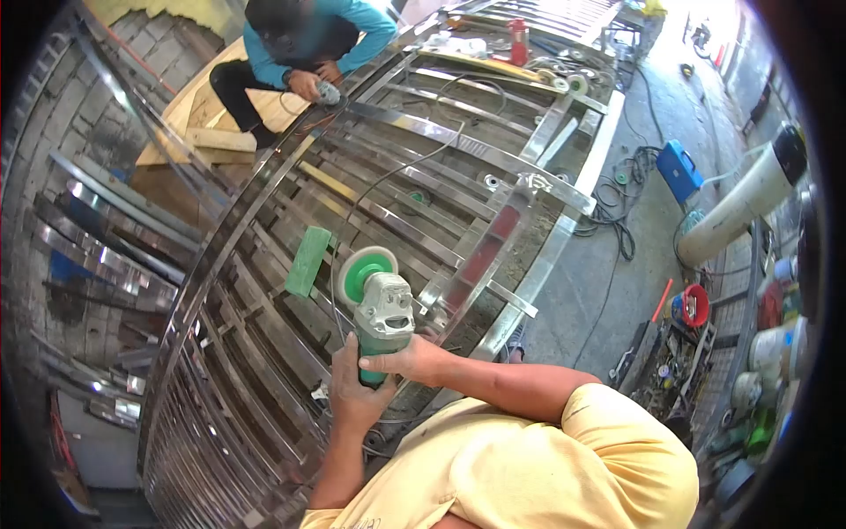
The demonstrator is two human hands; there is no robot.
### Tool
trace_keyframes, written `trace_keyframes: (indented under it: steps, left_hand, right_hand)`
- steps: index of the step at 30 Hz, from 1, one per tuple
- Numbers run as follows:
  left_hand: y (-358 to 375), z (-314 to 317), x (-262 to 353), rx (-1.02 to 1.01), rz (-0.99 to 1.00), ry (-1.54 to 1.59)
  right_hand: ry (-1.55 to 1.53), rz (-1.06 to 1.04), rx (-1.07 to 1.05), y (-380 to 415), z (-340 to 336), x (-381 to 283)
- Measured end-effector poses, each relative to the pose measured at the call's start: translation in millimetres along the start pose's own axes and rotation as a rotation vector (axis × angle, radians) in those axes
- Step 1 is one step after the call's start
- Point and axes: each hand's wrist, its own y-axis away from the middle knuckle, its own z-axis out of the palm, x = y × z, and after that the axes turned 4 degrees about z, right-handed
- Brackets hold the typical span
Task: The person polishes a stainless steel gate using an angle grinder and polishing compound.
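We've got both hands clamped on the angle grinder [382,319], left hand [357,388] low on the body, right hand [416,360] beside it, tool axis pointing away with its green disc [364,273] over the steel gate frame [493,159], co-worker [300,44] crouched at the far edge.

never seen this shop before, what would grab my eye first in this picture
Low in the middle, the left hand and right hand both grip a green angle grinder with its green-backed disc over a big stainless steel gate frame that lies flat and fills the view. At the top, another person in a teal top crouches at the frame's far edge with a tool.
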Motion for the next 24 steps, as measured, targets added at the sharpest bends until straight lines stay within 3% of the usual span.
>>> trace_keyframes:
  steps: [5,12,19,24]
  left_hand:
    - [-32.3,-18.9,2.7,-0.249,-0.018,0.058]
    - [-100.8,-9.9,4.6,-0.761,-0.262,-0.024]
    - [-143.7,27.3,-36.8,-0.943,-0.12,0.14]
    - [-165.2,43.4,-41.0,-1.014,-0.134,0.225]
  right_hand:
    - [-0.087,-0.005,0.033,-5.2,-4.3,3.6]
    - [-0.372,0.105,0.215,-3.7,-27.5,-9.0]
    - [-0.565,0.106,0.293,-20.9,-55.1,9.5]
    - [-0.556,0.082,0.355,-24.7,-67.5,13.2]
